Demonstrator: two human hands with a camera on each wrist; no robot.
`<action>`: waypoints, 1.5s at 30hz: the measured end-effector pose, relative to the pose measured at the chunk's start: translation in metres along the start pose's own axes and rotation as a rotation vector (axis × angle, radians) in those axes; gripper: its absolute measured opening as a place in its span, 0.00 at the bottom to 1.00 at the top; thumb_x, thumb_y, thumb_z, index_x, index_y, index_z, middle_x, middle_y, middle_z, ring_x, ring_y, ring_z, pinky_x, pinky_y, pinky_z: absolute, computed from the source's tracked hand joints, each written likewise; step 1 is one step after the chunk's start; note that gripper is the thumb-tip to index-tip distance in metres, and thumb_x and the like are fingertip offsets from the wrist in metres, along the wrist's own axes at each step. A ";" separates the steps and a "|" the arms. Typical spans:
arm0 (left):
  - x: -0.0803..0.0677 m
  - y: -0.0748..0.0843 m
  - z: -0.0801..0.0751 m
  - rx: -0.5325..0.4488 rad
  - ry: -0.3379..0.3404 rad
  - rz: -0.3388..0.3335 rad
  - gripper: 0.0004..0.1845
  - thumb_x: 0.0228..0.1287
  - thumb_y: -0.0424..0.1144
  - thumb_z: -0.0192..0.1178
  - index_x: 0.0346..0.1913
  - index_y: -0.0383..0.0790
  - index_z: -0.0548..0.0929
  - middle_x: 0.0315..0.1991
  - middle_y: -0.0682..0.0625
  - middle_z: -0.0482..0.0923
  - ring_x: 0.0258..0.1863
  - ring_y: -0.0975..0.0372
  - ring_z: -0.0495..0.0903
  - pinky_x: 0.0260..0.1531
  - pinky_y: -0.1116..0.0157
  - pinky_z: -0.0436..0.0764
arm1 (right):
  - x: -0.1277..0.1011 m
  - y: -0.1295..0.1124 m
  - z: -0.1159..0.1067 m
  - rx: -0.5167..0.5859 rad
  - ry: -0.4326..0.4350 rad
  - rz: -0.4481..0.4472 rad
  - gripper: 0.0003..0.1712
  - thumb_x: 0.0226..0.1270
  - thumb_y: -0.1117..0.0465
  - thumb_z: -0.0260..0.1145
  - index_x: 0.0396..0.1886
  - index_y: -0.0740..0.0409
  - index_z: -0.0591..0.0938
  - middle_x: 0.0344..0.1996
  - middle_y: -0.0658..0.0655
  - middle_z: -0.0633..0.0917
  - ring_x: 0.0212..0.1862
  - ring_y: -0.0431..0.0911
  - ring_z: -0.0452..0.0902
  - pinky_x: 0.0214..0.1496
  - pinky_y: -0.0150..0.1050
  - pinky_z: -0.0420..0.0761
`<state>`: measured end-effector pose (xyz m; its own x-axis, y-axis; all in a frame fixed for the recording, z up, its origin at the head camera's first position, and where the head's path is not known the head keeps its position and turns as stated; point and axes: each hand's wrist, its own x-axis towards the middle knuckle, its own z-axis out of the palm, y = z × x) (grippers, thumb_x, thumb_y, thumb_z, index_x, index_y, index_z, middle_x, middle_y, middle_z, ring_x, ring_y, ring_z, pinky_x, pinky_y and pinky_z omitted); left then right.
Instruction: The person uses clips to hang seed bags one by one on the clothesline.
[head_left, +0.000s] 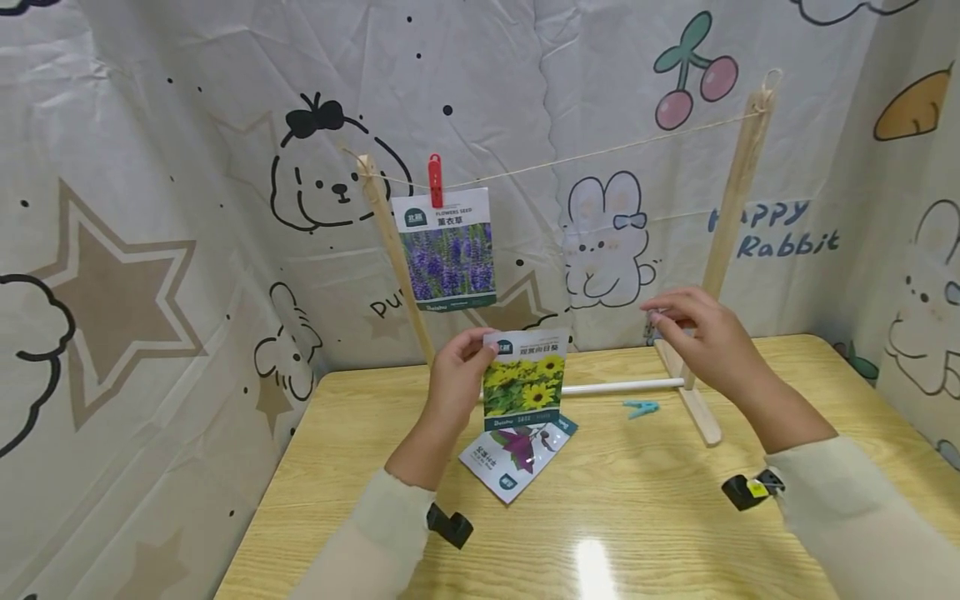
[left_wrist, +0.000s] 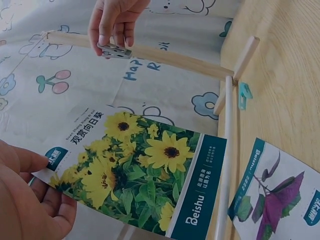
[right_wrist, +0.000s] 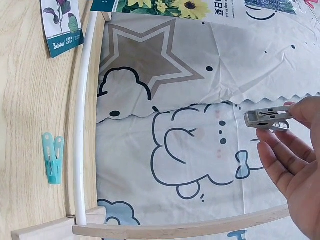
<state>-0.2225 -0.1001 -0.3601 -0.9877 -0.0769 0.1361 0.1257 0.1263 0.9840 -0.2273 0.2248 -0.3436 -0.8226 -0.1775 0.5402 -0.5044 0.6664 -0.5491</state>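
One string (head_left: pixel 572 162) joins two posts (head_left: pixel 731 200); one seed packet (head_left: pixel 450 260) and one clip (head_left: pixel 436 181) hang from it, two of each below it, plus one rod (head_left: pixel 622 388).

Sunflower packet (left_wrist: pixel 135 172) reading "Beishu", backdrop (head_left: pixel 510 92) "Happy Rabbit"

Yellowish wood-grain table (head_left: pixel 615 492), bright glare patch (head_left: pixel 594 567) on top. Creased white cloth (head_left: pixel 487 75) behind and at both sides, printed with puppy wearing black bow (head_left: pixel 315 118), cherries (head_left: pixel 673 110), brown star (head_left: pixel 123 304), "Happy Rabbit" lettering (head_left: pixel 787 244).
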 end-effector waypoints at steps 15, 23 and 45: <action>0.003 0.012 0.008 -0.034 0.001 0.011 0.10 0.73 0.35 0.60 0.53 0.44 0.84 0.50 0.46 0.84 0.50 0.57 0.81 0.53 0.61 0.82 | 0.007 -0.005 -0.004 -0.018 0.015 -0.079 0.12 0.77 0.60 0.60 0.53 0.54 0.86 0.53 0.56 0.81 0.45 0.27 0.71 0.46 0.15 0.70; 0.008 0.016 0.008 -0.045 0.003 0.034 0.11 0.72 0.33 0.60 0.54 0.42 0.83 0.51 0.45 0.84 0.52 0.56 0.81 0.54 0.61 0.82 | 0.011 -0.012 -0.008 -0.037 0.001 -0.061 0.13 0.78 0.59 0.59 0.53 0.55 0.85 0.54 0.55 0.80 0.47 0.42 0.77 0.48 0.13 0.69; 0.018 0.033 0.013 -0.110 0.009 0.089 0.12 0.73 0.31 0.58 0.56 0.38 0.78 0.51 0.43 0.82 0.49 0.58 0.80 0.48 0.68 0.81 | 0.017 -0.024 -0.016 -0.061 0.029 -0.136 0.12 0.76 0.63 0.61 0.54 0.56 0.85 0.55 0.58 0.81 0.50 0.52 0.81 0.52 0.20 0.76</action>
<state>-0.2369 -0.0840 -0.3268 -0.9714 -0.0792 0.2237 0.2225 0.0236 0.9746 -0.2253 0.2176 -0.3110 -0.7392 -0.2492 0.6257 -0.5935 0.6803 -0.4301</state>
